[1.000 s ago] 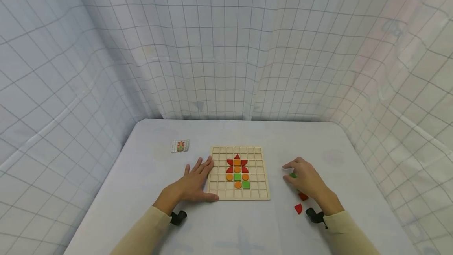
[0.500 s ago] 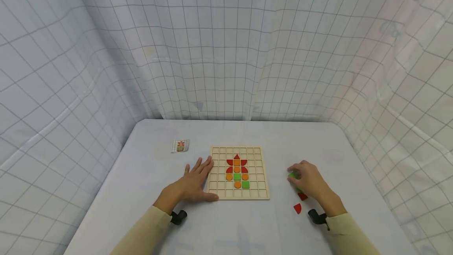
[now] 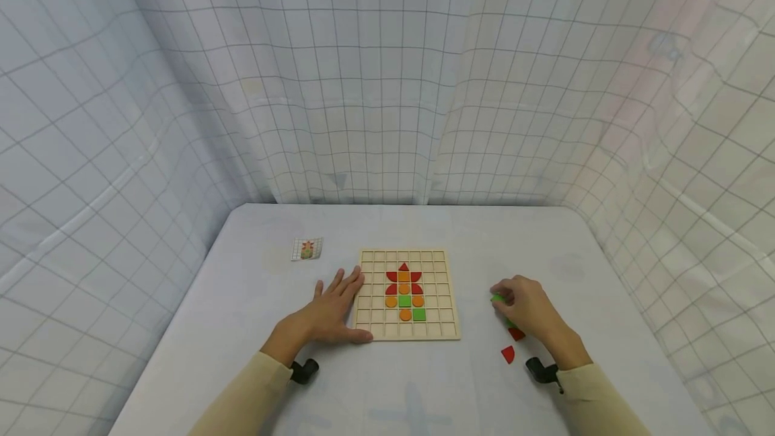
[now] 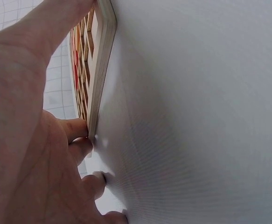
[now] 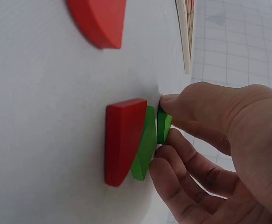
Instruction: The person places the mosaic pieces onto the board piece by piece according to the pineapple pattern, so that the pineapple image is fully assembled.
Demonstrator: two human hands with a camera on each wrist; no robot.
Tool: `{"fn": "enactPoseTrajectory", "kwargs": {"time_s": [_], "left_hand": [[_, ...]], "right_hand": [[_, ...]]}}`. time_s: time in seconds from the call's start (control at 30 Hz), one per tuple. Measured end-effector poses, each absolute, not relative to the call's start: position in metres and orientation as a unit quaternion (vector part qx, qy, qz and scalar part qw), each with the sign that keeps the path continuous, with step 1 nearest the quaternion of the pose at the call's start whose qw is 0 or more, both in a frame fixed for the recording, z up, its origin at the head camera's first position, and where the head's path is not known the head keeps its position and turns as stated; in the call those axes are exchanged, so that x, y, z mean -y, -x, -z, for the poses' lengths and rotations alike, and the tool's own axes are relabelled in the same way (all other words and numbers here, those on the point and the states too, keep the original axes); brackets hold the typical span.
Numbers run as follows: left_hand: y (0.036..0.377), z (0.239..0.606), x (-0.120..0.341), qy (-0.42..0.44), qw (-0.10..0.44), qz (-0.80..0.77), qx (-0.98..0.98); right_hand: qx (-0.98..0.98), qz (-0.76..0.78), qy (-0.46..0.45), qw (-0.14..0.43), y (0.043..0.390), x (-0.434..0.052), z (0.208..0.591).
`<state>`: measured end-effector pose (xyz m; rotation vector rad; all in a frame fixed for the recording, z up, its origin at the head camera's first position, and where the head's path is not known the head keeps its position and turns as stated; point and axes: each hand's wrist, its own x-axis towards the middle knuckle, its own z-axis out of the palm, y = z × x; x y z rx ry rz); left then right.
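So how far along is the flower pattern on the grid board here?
Mostly done: red, orange and green pieces fill the wooden grid board. The left hand steadies its edge; the right hand pinches a green piece. Two red pieces remain on the table.

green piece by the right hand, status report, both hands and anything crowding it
Right hand pinching a green piece on the table. Left hand flat, fingers against the wooden grid board. Second green piece and red piece crowd close beside it.
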<state>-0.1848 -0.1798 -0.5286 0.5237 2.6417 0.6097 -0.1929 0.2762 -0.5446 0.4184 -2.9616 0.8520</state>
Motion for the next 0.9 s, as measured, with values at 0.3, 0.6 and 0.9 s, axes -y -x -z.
{"fn": "enactPoseTrajectory", "kwargs": {"time_s": [0.3,0.6,0.9], "left_hand": [[0.185,0.528,0.181,-0.195,0.186,-0.235,-0.934],[0.187,0.529,0.180,-0.195,0.189,-0.212,-0.939],[0.186,0.531,0.180,-0.189,0.190,-0.209,-0.940]], "right_hand": [[0.953,-0.267,-0.138,0.039,0.192,-0.267,0.543],[0.935,-0.304,-0.173,0.065,0.193,-0.247,0.541],[0.887,-0.359,-0.277,0.084,0.193,-0.214,0.547]]}}
